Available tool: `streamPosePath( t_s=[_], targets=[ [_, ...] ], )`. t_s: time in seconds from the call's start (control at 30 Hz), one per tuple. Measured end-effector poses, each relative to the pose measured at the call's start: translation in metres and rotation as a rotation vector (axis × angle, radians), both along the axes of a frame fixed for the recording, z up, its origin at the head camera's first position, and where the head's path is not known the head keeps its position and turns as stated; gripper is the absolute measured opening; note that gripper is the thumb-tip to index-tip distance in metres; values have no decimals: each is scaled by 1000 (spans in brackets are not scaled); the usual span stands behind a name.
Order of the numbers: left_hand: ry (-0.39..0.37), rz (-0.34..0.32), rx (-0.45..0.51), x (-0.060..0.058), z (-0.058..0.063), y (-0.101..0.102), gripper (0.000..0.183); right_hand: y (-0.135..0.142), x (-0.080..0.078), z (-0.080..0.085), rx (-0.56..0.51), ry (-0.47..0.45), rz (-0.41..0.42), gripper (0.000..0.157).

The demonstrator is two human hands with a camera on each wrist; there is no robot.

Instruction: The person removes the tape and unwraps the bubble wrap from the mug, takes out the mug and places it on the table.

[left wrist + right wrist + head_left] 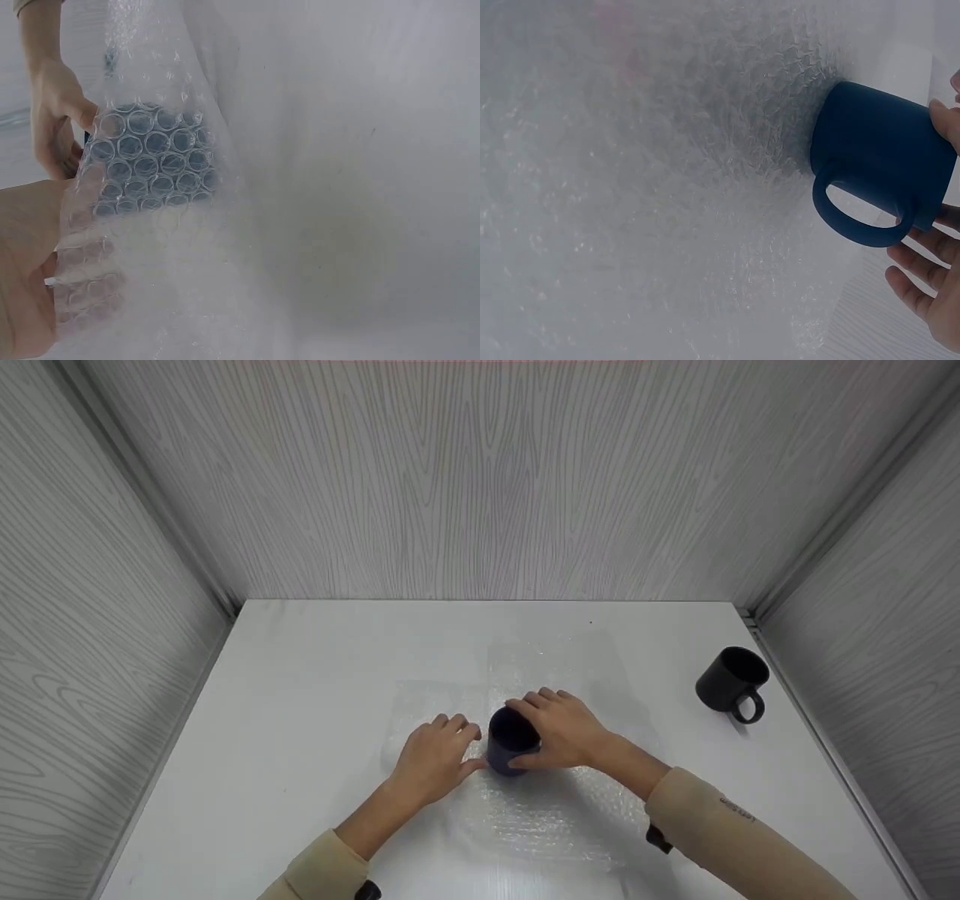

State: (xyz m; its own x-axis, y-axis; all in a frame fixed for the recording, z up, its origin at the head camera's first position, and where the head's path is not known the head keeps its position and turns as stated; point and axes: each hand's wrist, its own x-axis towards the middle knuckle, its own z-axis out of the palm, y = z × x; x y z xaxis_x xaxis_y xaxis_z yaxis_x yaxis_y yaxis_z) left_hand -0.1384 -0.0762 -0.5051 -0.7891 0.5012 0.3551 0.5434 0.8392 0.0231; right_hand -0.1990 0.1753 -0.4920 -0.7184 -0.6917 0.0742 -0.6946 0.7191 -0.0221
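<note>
A dark blue mug (512,742) stands upright on a sheet of clear bubble wrap (540,825). My right hand (559,727) grips the mug near its rim, thumb on the near side and fingers on the far side. In the right wrist view, the mug's handle (862,225) shows. My left hand (439,757) is at the mug's left side, holding up a flap of the bubble wrap (172,247). Its fingers show through the film in the left wrist view, and the mug (157,157) shows behind the bubbles.
A black mug (731,682) with its handle toward the near right stands at the right side of the white table (300,682). Grey wood-grain panels (480,480) rise at the back and on both sides.
</note>
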Motion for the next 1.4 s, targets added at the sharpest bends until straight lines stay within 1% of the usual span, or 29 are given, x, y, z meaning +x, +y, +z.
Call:
streamPosePath(
  t_s=[0.17, 0.23, 0.37, 0.47, 0.57, 0.7, 0.8, 1.03, 1.23, 1.4],
  targets=[
    [-45, 17, -27, 7, -3, -8, 45, 0, 0, 1, 1, 1, 0, 91],
    [-77, 24, -39, 11, -4, -11, 48, -1, 0, 1, -1, -1, 2, 91],
    [-167, 36, -53, 17, -8, -15, 54, -1, 0, 1, -6, 0, 1, 90],
    [-217, 39, -52, 22, -12, -18, 62, 0, 1, 1, -3, -6, -5, 89],
    [-250, 43, -56, 26, -18, -20, 68, -1, 1, 1, -2, -5, -6, 89],
    [-295, 63, -75, 29, -23, -22, 72, -1, 1, 1, -3, 7, -1, 88],
    [-293, 71, -98, 30, -26, -22, 73, -2, 2, 3, 12, 4, -3, 88],
    [-228, 54, -117, 30, -37, -26, 73, -2, 1, 2, 36, -2, -9, 91],
    [-236, 58, -129, 29, -44, -29, 73, 0, 1, 0, 10, 7, -5, 90],
    [-204, 62, -138, 29, -48, -30, 64, 1, 3, -3, -23, 8, -5, 90]
  ],
)
